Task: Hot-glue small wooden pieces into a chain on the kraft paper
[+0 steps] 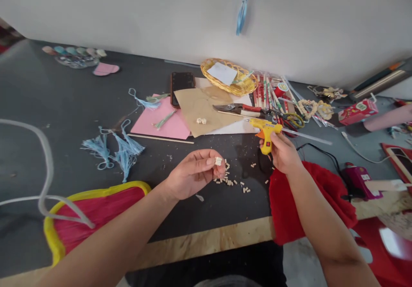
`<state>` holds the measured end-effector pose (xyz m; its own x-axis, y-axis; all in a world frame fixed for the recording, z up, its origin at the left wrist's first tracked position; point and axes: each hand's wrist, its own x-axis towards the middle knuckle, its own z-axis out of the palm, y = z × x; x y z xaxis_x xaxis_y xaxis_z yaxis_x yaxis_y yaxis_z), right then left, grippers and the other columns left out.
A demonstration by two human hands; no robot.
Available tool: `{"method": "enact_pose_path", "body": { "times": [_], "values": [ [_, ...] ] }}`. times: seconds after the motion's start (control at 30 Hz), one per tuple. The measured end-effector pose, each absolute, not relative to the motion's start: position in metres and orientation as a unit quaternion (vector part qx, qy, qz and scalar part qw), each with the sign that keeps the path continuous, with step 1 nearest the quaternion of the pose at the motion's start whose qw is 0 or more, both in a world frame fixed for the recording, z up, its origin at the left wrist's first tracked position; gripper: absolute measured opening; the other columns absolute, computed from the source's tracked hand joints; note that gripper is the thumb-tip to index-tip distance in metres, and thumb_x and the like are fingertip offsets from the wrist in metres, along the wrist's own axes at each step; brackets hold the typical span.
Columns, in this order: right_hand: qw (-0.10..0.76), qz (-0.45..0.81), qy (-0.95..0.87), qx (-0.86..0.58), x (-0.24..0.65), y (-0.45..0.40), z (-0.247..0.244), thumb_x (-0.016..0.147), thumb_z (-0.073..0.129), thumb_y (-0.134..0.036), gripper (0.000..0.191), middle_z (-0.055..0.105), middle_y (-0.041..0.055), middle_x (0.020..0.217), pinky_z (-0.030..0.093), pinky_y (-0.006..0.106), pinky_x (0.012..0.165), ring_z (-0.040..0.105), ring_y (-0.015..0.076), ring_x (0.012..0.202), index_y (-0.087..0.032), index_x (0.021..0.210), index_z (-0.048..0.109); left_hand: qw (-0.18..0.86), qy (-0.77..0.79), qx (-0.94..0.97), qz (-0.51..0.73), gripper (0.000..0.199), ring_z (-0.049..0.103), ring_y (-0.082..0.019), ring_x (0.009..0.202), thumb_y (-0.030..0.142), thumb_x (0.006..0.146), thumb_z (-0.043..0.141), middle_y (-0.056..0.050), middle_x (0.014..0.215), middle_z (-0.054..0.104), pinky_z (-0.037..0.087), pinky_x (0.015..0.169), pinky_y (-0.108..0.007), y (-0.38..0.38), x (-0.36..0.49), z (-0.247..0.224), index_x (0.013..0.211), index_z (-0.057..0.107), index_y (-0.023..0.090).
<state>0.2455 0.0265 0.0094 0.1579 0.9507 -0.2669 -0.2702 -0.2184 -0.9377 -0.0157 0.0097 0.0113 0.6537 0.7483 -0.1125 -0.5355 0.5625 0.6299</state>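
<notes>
Between the thumb and fingers of my left hand (pixel 198 171) is a small cream-coloured piece (pixel 218 161), above the dark table (pixel 154 218). My right hand (pixel 285 152) is wrapped round the handle of a yellow glue gun (pixel 267 136), whose nozzle points left. A clear glue stick (pixel 307 137) sticks out of its back. Several small pale pieces (pixel 229 182) lie scattered on the table just right of my left hand. Beyond my hands, two joined cream pieces (pixel 201 121) rest on brown paper (pixel 189 104).
Blue tassels (pixel 124 149) and pink paper (pixel 151 122) lie left. Behind are a phone (pixel 182 83), a wicker basket (pixel 246 85), pliers (pixel 238 108) and wrapped sticks (pixel 265 92). A red cloth (pixel 280 205) lies under my right forearm. A yellow-rimmed pink item (pixel 106 197) is front left.
</notes>
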Motion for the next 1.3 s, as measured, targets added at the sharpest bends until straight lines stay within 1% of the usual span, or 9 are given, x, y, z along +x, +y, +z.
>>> {"method": "enact_pose_path", "body": {
  "times": [0.2, 0.33, 0.47, 0.63, 0.83, 0.93, 1.07, 1.13, 1.3],
  "values": [
    [0.498, 0.502, -0.411, -0.576, 0.265, 0.035, 0.002, 0.077, 0.068, -0.051, 0.038, 0.071, 0.0019, 0.085, 0.057, 0.027, 0.062, 0.071, 0.0173, 0.074, -0.021, 0.098, 0.058, 0.865, 0.185, 0.285, 0.369, 0.016, 0.055, -0.014, 0.066, 0.028, 0.075, 0.073, -0.005, 0.070, 0.063, 0.041, 0.065, -0.028, 0.010, -0.016, 0.012, 0.078, 0.071, 0.012],
    [0.379, 0.269, -0.535, -0.706, 0.286, 0.037, 0.002, 0.084, 0.059, -0.046, 0.041, 0.073, 0.0088, 0.095, 0.056, 0.039, 0.081, 0.071, 0.0244, 0.090, -0.017, 0.113, 0.058, 0.863, 0.179, 0.294, 0.370, 0.015, 0.054, -0.014, 0.067, 0.027, 0.077, 0.071, -0.006, 0.071, 0.063, 0.042, 0.066, -0.029, 0.010, -0.016, 0.011, 0.079, 0.072, 0.012],
    [0.283, 0.062, -0.627, -0.723, 0.285, 0.025, 0.020, 0.087, 0.056, -0.034, 0.025, 0.073, 0.0091, 0.097, 0.053, 0.040, 0.085, 0.070, 0.0243, 0.087, -0.019, 0.104, 0.066, 0.861, 0.176, 0.299, 0.371, 0.015, 0.054, -0.014, 0.067, 0.027, 0.078, 0.070, -0.005, 0.071, 0.063, 0.042, 0.066, -0.029, 0.010, -0.017, 0.011, 0.080, 0.072, 0.012],
    [0.140, 0.211, -0.834, -0.490, 0.260, 0.004, 0.036, 0.089, 0.059, -0.020, 0.011, 0.070, 0.0051, 0.098, 0.051, 0.029, 0.082, 0.067, 0.0181, 0.091, -0.021, 0.097, 0.067, 0.861, 0.191, 0.300, 0.364, 0.017, 0.055, -0.015, 0.068, 0.029, 0.076, 0.073, -0.005, 0.071, 0.063, 0.043, 0.066, -0.028, 0.010, -0.017, 0.011, 0.080, 0.071, 0.012],
    [0.042, 0.218, -0.847, -0.484, 0.253, 0.004, 0.027, 0.091, 0.054, -0.015, 0.012, 0.065, 0.0051, 0.090, 0.049, 0.029, 0.076, 0.064, 0.0175, 0.085, -0.018, 0.086, 0.064, 0.853, 0.222, 0.316, 0.351, 0.019, 0.058, -0.013, 0.066, 0.030, 0.072, 0.078, -0.004, 0.069, 0.064, 0.044, 0.066, -0.025, 0.009, -0.014, 0.010, 0.077, 0.072, 0.012],
    [0.077, 0.198, -0.852, -0.478, 0.249, 0.003, 0.028, 0.093, 0.052, -0.017, 0.015, 0.064, 0.0053, 0.087, 0.050, 0.029, 0.072, 0.063, 0.0170, 0.080, -0.017, 0.083, 0.063, 0.853, 0.249, 0.320, 0.329, 0.023, 0.060, -0.012, 0.065, 0.031, 0.069, 0.081, -0.005, 0.070, 0.067, 0.045, 0.065, -0.021, 0.006, -0.013, 0.011, 0.078, 0.073, 0.012],
    [0.300, 0.199, -0.807, -0.467, 0.230, -0.010, 0.035, 0.090, 0.058, -0.018, 0.007, 0.065, 0.0046, 0.089, 0.051, 0.026, 0.074, 0.064, 0.0148, 0.082, -0.019, 0.086, 0.064, 0.846, 0.270, 0.336, 0.313, 0.025, 0.060, -0.009, 0.064, 0.032, 0.066, 0.084, -0.004, 0.070, 0.069, 0.045, 0.063, -0.019, 0.002, -0.009, 0.013, 0.079, 0.074, 0.012],
    [0.390, 0.221, -0.772, -0.451, 0.217, -0.020, 0.039, 0.087, 0.062, -0.016, 0.004, 0.064, 0.0033, 0.085, 0.051, 0.023, 0.067, 0.063, 0.0126, 0.075, -0.019, 0.085, 0.064, 0.844, 0.277, 0.344, 0.303, 0.025, 0.060, -0.009, 0.065, 0.032, 0.066, 0.084, -0.004, 0.071, 0.070, 0.044, 0.063, -0.018, 0.001, -0.006, 0.014, 0.078, 0.074, 0.012],
    [0.434, 0.274, -0.758, -0.403, 0.198, -0.033, 0.040, 0.083, 0.064, -0.011, 0.008, 0.064, 0.0038, 0.083, 0.053, 0.023, 0.066, 0.063, 0.0120, 0.074, -0.018, 0.087, 0.064, 0.842, 0.291, 0.348, 0.292, 0.022, 0.060, -0.008, 0.068, 0.029, 0.067, 0.084, -0.002, 0.072, 0.069, 0.044, 0.065, -0.018, -0.002, -0.003, 0.015, 0.078, 0.074, 0.013]
  ]
}}
